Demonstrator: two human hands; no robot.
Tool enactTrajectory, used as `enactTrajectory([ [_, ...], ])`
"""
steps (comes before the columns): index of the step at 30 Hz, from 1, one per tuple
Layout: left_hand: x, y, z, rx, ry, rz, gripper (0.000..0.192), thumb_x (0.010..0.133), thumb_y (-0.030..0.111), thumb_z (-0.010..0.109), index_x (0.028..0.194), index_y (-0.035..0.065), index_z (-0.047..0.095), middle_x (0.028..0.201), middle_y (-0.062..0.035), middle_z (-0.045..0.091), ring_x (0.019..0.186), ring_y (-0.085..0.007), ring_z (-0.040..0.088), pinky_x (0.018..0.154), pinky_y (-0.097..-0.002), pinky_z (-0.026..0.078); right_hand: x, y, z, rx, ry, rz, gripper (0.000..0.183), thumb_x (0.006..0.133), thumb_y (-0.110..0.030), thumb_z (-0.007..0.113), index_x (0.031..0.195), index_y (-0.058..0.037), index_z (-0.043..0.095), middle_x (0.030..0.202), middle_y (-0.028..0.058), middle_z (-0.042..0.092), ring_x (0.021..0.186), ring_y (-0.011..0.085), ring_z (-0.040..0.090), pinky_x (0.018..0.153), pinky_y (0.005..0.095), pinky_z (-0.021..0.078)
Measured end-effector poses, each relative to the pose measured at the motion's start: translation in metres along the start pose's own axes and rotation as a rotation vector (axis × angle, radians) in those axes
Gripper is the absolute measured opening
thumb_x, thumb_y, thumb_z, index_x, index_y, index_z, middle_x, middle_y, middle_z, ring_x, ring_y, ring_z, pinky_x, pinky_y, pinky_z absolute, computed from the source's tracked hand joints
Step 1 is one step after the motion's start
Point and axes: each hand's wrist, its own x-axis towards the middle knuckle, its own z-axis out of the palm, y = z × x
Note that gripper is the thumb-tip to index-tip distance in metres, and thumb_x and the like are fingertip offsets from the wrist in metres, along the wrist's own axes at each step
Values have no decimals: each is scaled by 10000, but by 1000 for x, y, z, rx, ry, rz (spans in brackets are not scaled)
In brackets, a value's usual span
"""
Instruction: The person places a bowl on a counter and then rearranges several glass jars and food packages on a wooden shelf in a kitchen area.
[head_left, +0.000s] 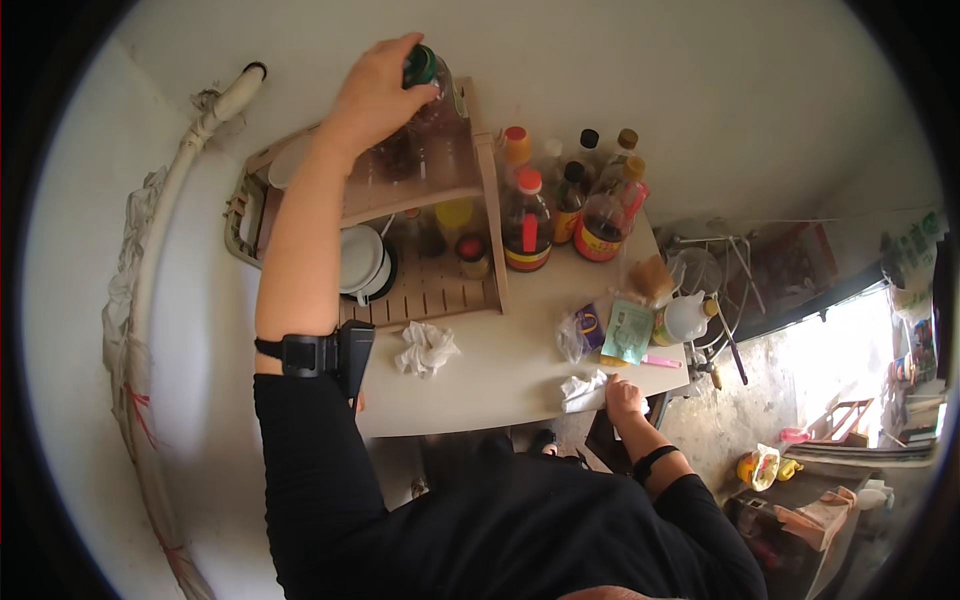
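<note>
My left hand (382, 94) reaches up to the top shelf of a plastic rack (487, 172) and grips the green lid of a clear jar (450, 97), which holds something dark. My right hand (625, 400) rests at the table's front edge, against a white crumpled tissue (583, 393); its fingers are curled, and whether they hold the tissue cannot be told. Another crumpled tissue (427, 349) lies on the table (495, 375) in front of the rack. A lidded white enamel pot (361, 262) stands on the lower shelf, with small jars beside it.
Sauce bottles (527, 232) crowd the table right of the rack. Near the right edge are a green packet (628, 330), a white jug (684, 319) and a pink item (662, 361). A metal stand (739, 277) is beyond. A wrapped pipe (142, 300) runs down the left wall.
</note>
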Motion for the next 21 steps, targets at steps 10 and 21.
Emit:
enactTrajectory([
  [10, -146, 43, 12, -218, -332, -292, 597, 659, 111, 654, 1190, 1, 405, 1178, -186, 457, 1094, -324, 430, 927, -352, 355, -1, 4, -9, 45, -74, 29, 154, 793, -115, 466, 899, -6, 491, 773, 168, 606, 724, 281, 614, 623, 356, 497],
  [21, -250, 17, 208, -221, -268, -661, 745, 606, 131, 710, 1205, -69, 316, 1132, -263, 423, 1004, -398, 426, 860, -416, 377, -5, 1, -16, 20, -95, -6, 159, 792, -112, 466, 909, -5, 480, 791, 171, 601, 730, 284, 613, 631, 360, 498],
])
